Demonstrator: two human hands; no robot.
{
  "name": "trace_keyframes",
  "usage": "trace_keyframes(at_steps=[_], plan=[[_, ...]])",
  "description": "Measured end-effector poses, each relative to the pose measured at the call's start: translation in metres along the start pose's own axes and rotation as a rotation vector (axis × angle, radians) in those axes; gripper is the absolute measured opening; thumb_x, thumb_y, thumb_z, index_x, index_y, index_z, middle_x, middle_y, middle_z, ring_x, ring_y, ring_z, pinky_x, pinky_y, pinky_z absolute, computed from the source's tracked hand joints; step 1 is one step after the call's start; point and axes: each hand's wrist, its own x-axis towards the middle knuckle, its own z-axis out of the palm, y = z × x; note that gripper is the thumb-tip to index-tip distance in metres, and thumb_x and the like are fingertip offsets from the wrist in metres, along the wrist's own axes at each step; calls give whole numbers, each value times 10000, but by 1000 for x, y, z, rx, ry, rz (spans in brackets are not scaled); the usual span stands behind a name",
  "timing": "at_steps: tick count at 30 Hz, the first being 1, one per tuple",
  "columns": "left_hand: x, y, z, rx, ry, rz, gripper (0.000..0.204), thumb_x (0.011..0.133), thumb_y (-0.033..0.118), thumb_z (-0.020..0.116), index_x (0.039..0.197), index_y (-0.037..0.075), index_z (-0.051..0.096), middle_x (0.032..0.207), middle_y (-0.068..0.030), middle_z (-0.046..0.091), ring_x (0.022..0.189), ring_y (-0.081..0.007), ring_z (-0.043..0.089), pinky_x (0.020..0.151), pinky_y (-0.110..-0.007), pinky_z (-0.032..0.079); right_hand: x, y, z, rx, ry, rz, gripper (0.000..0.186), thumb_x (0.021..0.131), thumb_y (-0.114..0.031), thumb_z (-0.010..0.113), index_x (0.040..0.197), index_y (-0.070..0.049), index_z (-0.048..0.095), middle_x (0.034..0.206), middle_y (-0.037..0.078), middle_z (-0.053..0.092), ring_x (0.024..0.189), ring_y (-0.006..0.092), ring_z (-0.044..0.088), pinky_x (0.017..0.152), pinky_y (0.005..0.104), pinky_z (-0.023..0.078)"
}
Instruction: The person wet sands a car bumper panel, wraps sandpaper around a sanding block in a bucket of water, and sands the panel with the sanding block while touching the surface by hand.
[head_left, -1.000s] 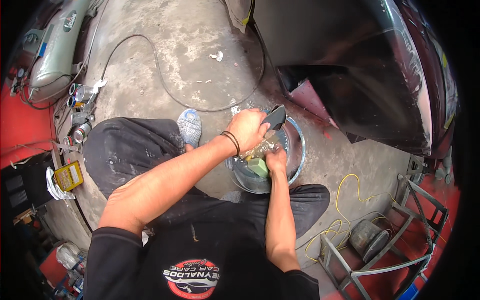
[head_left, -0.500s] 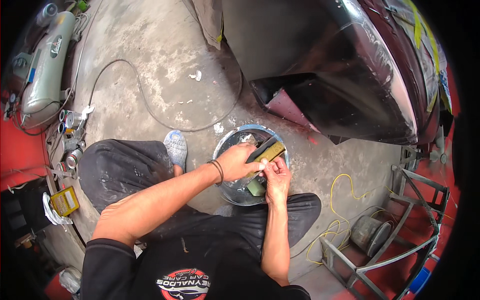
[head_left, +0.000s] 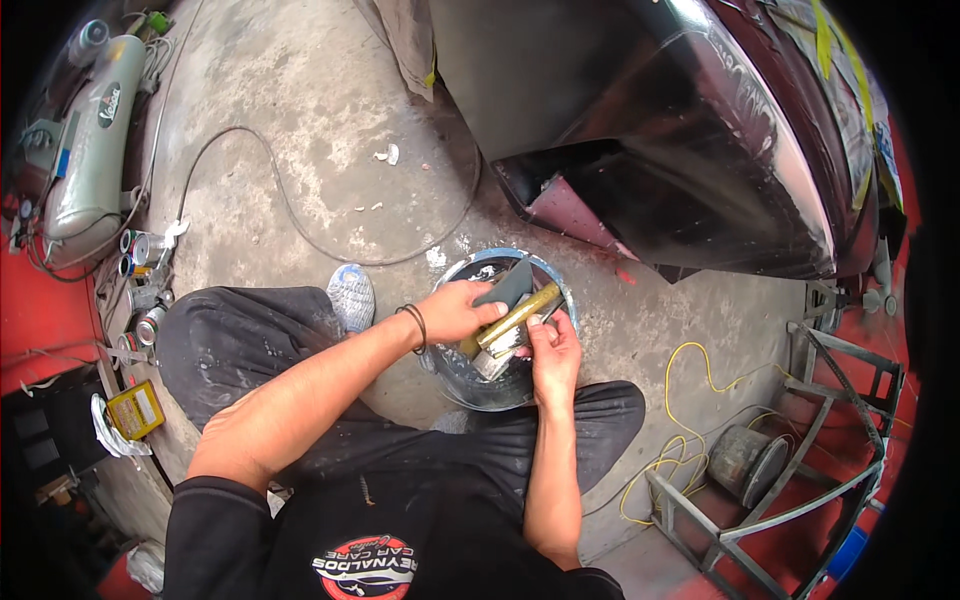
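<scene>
Abrasive sheet, one, dark grey on its raised flap, with a gold-yellow strip that I take for its other side curled over; location: over the mouth of the round, blue-rimmed bucket, between the two hands. Left hand: grasping the sheet, thumb laid over the near edge, other fingers mostly hidden. Right hand: pinching at the strip's right-hand part with thumb and fingers. Change on my feed over the last half second: the gold side, then a flatter face, now reads as a narrow roll, and the dark flap stands up behind it. Also changed: a pale grey piece shows beneath the strip; whether it is held or lies in the bucket, I cannot tell. The green block seen there earlier I can no longer pick out. Bearing, in my judgement: both hands are reshaping the sheet together, so neither is spare. Surroundings, unchanged: dark vehicle body panel beyond the bucket; dark hose on the concrete floor; grey-green compressor tank, far left.
</scene>
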Motion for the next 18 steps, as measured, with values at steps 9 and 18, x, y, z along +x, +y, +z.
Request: trace_keyframes(at_steps=[9,18], plan=[[-24,56,40,1198,5,-207,625,1042,515,674,1326,-40,732,1120,-342,779,996,-419,803,895,-487,640,-11,-18,10,-641,230,-403,358,1104,-230,685,1367,-4,772,1102,187,793,1054,258,747,946,383,571],[-8,51,44,226,8,231,796,1025,608,748,1467,-35,594,1240,-177,745,1102,-236,726,976,-388,581,-32,-79,-2,-97,10,-149,313,1088,-186,754,1293,50,777,1112,26,792,987,79,667,911,257,540]])
